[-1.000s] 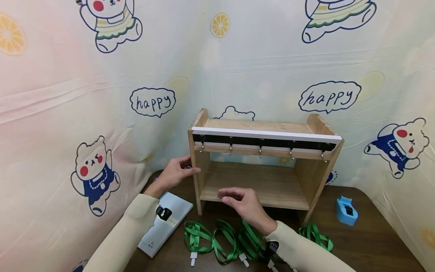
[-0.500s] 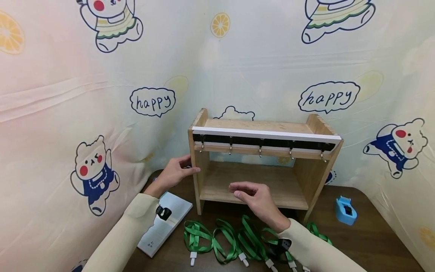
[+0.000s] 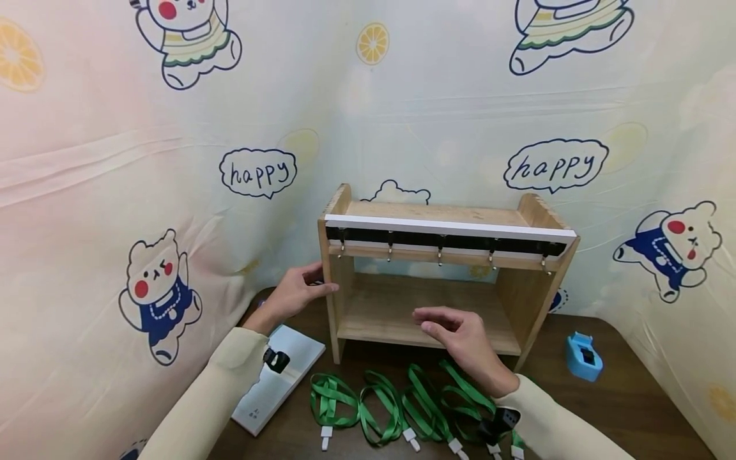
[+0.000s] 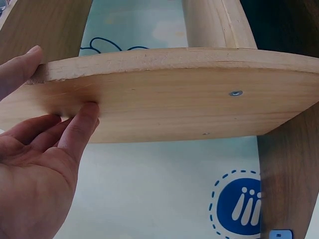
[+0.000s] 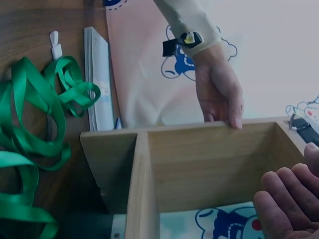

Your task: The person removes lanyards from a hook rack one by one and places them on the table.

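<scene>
A small wooden shelf (image 3: 420,300) stands on the dark table. My left hand (image 3: 290,295) grips its left side panel; in the left wrist view the thumb lies at the panel's edge and the fingertips (image 4: 88,110) press its outer face. In front of the lower board, my right hand (image 3: 466,338) hovers with loosely bent fingers and holds nothing. Across the shelf's upper front runs a white and black strip (image 3: 416,240) with several small metal hooks (image 3: 440,257). Below the right hand lie several green lanyards (image 3: 428,409) with white clips (image 3: 411,438).
A flat white box or book (image 3: 278,377) lies under my left forearm. To the shelf's right sits a small light-blue object (image 3: 584,358) with a dark middle. Patterned cloth (image 3: 402,115) hangs behind and at both sides of the table.
My right hand has moved rightward in front of the shelf, uncovering more of the lanyards and covering those farther right. The left hand has stayed on the side panel.
</scene>
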The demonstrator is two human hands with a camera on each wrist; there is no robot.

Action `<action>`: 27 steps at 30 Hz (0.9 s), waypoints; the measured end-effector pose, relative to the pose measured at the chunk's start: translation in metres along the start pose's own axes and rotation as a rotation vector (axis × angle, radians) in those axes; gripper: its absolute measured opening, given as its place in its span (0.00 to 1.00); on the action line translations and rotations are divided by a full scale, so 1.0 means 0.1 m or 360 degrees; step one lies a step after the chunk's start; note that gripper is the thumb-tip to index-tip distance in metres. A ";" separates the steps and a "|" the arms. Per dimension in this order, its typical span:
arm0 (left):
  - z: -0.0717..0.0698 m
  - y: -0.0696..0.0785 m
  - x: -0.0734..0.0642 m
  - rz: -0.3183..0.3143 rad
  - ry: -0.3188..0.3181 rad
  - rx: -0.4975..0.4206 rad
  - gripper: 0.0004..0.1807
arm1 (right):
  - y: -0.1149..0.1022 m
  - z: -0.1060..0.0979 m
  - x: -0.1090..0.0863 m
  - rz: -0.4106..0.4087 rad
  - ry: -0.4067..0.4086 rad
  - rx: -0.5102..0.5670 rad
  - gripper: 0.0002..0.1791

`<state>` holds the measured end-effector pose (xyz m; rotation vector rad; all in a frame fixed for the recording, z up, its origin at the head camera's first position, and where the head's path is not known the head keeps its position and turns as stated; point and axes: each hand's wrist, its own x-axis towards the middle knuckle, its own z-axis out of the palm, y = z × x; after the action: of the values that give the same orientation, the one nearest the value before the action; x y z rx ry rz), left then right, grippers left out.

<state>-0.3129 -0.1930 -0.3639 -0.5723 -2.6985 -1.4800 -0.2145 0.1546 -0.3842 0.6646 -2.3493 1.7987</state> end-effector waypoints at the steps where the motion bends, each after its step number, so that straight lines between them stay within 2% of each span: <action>1: 0.00 -0.01 0.00 0.0002 0.0000 -0.0005 0.38 | 0.00 -0.02 -0.01 -0.0015 0.0007 -0.0013 0.13; 5: 0.02 -0.02 -0.01 0.0008 0.0000 -0.0013 0.38 | 0.01 -0.14 -0.02 -0.0057 0.0059 -0.0081 0.13; 21: 0.00 0.01 0.01 -0.0009 0.0002 0.0000 0.39 | -0.09 -0.80 -0.10 0.0006 0.0269 -0.0303 0.17; 27: 0.01 0.01 0.00 -0.0013 0.0014 0.0018 0.38 | -0.12 -1.04 -0.14 -0.0012 0.0355 -0.0362 0.18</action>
<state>-0.3129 -0.1921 -0.3634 -0.5538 -2.7042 -1.4643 -0.2154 0.2539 -0.3478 0.4189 -2.3451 1.4839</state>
